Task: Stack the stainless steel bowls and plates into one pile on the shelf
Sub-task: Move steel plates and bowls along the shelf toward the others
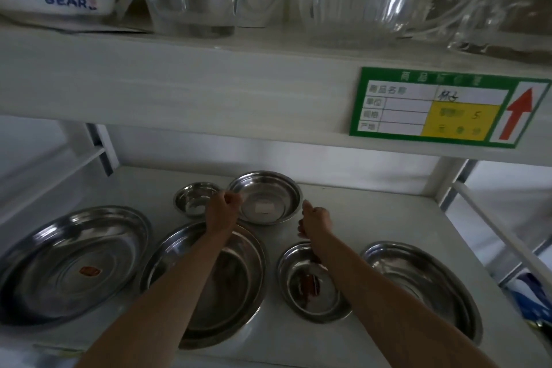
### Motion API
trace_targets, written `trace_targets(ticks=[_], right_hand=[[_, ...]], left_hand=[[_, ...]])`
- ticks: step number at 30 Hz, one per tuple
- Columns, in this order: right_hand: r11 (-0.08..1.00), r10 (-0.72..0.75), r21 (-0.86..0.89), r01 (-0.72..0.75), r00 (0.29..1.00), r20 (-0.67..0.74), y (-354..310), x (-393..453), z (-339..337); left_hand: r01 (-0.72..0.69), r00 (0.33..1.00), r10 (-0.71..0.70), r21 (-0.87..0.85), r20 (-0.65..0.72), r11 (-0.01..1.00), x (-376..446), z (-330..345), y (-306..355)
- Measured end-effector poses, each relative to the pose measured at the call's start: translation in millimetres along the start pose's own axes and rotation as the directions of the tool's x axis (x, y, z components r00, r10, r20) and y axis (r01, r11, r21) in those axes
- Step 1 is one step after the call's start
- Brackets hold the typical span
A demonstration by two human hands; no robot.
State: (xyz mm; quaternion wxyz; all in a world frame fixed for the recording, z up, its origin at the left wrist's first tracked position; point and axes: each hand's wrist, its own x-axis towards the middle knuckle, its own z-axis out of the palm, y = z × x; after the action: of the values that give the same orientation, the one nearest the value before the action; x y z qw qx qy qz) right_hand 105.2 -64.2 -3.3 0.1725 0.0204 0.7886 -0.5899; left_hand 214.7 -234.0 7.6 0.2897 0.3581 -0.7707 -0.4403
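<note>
At the back of the lower shelf (pixel 373 218), a steel bowl (pixel 265 197) is gripped by its left rim in the left hand (pixel 224 209), fingers closed over the edge. The right hand (pixel 316 219) is held just right of the bowl, loosely curled (whether the rim is touched cannot be told). Left of the bowl a small bowl (pixel 195 197) is seen. In front of it lie four plates: far left (pixel 68 263), centre (pixel 236 278), a smaller one (pixel 310 281), and far right (pixel 418 284).
</note>
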Motion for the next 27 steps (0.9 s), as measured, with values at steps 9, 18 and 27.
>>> trace_targets(ticks=[9, 18, 27], right_hand=[[0.985, 0.023, -0.173, -0.026, 1.000, -0.017, -7.0, 28.0, 19.0], [0.965, 0.078, -0.255, -0.063, 0.996, 0.049, -0.4, 37.4, 31.1], [0.988, 0.156, 0.001, -0.156, 0.986, 0.066, 10.5, 46.2, 56.3]], left_hand=[[0.085, 0.991, -0.115, 0.334, 0.073, 0.939, 46.5, -1.5, -28.5], [0.074, 0.980, -0.148, 0.451, 0.130, 0.890, 62.7, 8.9, -33.3], [0.107, 0.971, -0.180, 0.386, 0.159, 0.916, 73.7, 11.9, -39.1]])
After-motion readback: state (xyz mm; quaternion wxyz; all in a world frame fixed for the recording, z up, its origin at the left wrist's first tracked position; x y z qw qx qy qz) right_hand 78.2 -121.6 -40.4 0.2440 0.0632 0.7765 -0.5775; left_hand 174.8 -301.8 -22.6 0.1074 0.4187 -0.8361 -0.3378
